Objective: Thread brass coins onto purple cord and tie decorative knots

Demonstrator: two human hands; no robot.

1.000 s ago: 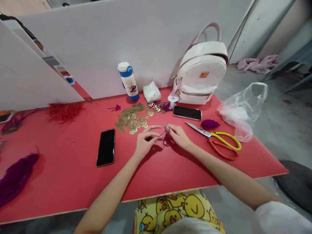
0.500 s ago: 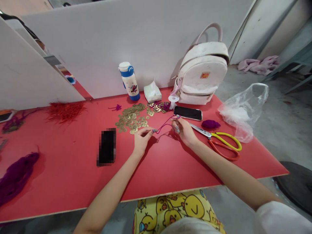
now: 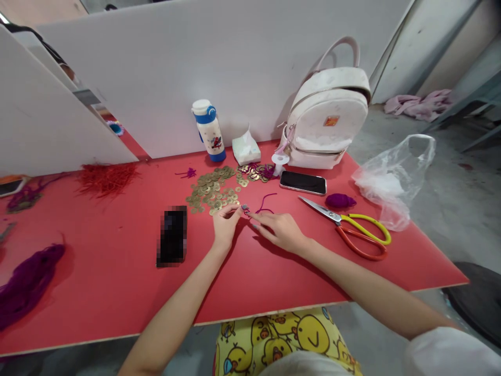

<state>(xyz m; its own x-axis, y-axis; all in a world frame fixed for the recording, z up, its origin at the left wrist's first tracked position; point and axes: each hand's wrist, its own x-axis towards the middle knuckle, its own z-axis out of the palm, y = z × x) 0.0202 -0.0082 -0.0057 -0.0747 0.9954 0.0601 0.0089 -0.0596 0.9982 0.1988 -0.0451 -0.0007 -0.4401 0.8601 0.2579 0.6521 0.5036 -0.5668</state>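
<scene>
My left hand [image 3: 227, 225] is closed in a pinch on a thin purple cord [image 3: 266, 199] above the red table. Loose ends of the cord trail off to the right, over the back of my other hand's fingers. Close beside the pinch, my right hand [image 3: 285, 232] has its fingers stretched out and apart, a fingertip touching the cord by the left fingertips. Whatever lies between the left fingertips besides cord is too small to tell. Just behind the left hand is a spread of brass-coloured holed discs [image 3: 213, 184].
Scissors [image 3: 337, 218], a purple yarn bundle [image 3: 340, 200] and a phone [image 3: 303, 182] lie right. Behind stand a bottle [image 3: 209, 130], tissues [image 3: 246, 150] and a white backpack [image 3: 326, 120]. A plastic bag [image 3: 391, 183] sits at the right edge. Left are a dark phone [image 3: 172, 236] and purple yarn [image 3: 31, 282].
My right hand has moved left and down to the left fingertips, letting go of the cord's stretched end. The left hand stays nearly in place, still pinching the cord.
</scene>
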